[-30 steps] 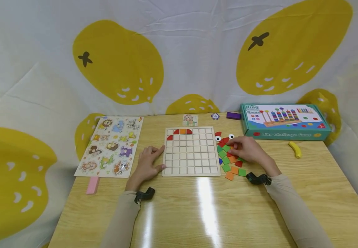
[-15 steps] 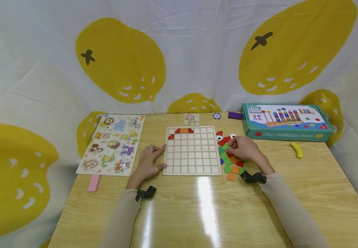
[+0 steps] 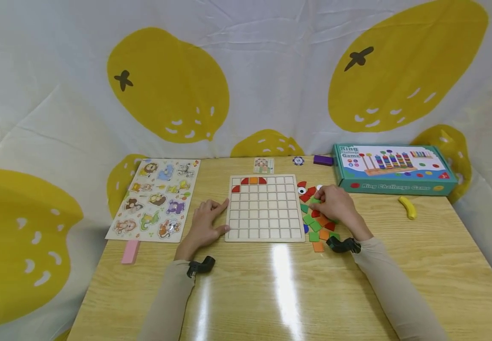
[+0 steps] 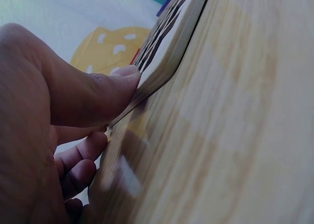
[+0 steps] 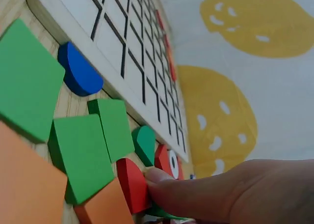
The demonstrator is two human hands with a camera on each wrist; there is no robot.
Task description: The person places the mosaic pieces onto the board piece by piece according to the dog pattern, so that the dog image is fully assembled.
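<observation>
A wooden grid board lies mid-table, with an orange square and several red quarter-round pieces in its upper left cells. My left hand rests at its left edge; in the left wrist view the thumb touches the board's edge. Beside the board's right side, my right hand is over a pile of loose tiles, thumb and fingers around a green tile. Seen from the right wrist, the thumb is beside a red piece; the other fingers are hidden.
Behind the board lie a small pattern card, a round chip and a purple block. An animal puzzle board and pink block are at left. A game box and toy banana sit at right.
At the pile, a green tile has shifted slightly right and back with my right fingers, exposing more of the tiles near the board. My left hand stays at the board's edge.
</observation>
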